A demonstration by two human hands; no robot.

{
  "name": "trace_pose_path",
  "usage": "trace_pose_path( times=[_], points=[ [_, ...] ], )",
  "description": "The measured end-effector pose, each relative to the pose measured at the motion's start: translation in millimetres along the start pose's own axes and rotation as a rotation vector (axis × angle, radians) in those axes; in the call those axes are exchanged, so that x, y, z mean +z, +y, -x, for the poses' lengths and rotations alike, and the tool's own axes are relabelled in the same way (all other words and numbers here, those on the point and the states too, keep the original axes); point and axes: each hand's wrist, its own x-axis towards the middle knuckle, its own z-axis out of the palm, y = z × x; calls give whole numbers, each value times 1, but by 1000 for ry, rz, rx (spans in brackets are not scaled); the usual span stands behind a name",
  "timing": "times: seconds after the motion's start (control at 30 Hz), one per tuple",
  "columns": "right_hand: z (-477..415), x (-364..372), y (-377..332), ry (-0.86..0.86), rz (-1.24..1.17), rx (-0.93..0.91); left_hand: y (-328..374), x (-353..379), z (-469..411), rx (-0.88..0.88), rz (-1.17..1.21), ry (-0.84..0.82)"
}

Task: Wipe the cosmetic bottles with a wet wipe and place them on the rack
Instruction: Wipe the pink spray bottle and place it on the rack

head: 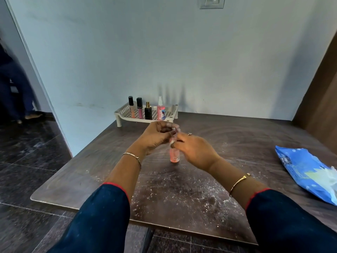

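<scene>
A pink bottle [174, 156] stands upright near the middle of the desk [237, 143], and its base seems to touch the top. The left hand [155, 137] grips the bottle's cap end from above with curled fingers. The right hand [197, 152] pinches a small white wipe [172, 142] against the bottle's neck.

The rack [124, 111] sits at the desk's far edge by the wall. It holds two gloss tubes [135, 109], a black bottle [148, 112] and a spray bottle [160, 111], all upright. A blue pack [306, 172] lies at the desk's right side, well apart from the hands. White specks dust the desk's near part.
</scene>
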Motion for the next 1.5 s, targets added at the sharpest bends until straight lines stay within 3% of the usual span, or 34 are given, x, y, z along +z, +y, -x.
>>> trace_pose_path(
  times=[0.1, 0.23, 0.53, 0.7, 1.03, 1.33, 1.43, 1.5],
  points=[
    [-3, -7, 4, 113, -27, 76, 0, 2, 1, -12, 24, -28],
    [6, 6, 3, 58, -22, 55, 1, 4, -2, -25, -51, -32],
    [25, 14, -8, -117, 25, -81, -9, 18, -11, 48, -254, 260],
    [20, 9, -4, -179, 54, -140, -6, 16, -11, 28, -138, 228],
    [0, 16, 1, 125, -165, 113, -2, 3, -6, 36, -127, 104],
    [2, 28, -1, -212, -248, 68, -4, -3, -6, 24, -60, 124],
    [-2, 22, -1, -170, -263, 46, -5, -6, -4, 15, -48, 145],
    [-9, 16, 4, -37, -289, 113, -6, -8, -4, 0, -24, 136]
  ],
)
